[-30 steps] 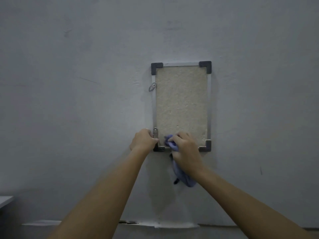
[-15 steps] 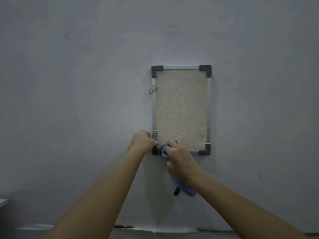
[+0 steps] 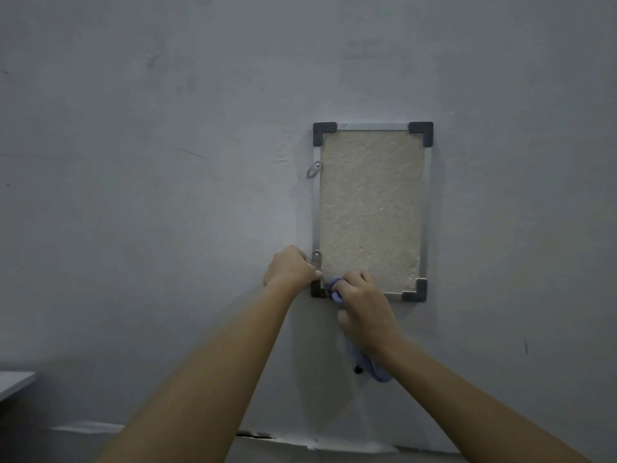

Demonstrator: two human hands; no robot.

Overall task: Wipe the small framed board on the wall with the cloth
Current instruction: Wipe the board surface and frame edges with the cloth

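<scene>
The wall [image 3: 167, 195] is plain grey, a bit scuffed, and it goes dim toward the floor.

The right hand [image 3: 362, 305] is curled tight around a blue cloth [image 3: 334, 289]. It presses a bunched bit of cloth on the bottom edge of the board, close to the bottom left corner. The rest of the cloth hangs down under the wrist, against the wall below the board. The left hand [image 3: 290, 267] is closed too, like a loose fist. It sits at the left side of the frame, right at the bottom left corner, and looks like it is holding the board steady. I cannot tell if it really grips the frame or just pushes on it.

The small framed board [image 3: 369, 208] hangs on the wall, tall and thin. It has a rough, pale middle, a thin silver frame and dark corner pieces. Two little metal clips [image 3: 315, 169] sit on its left side, one high up and one just above the left hand.

I think the wiping is at the bottom strip now. The big pale middle, the top edge and the right side have no cloth on them. I cannot see from here if they are clean already, so they may be left to do.

A bit of a pale table [image 3: 15, 382] shows low down at the left edge.
</scene>
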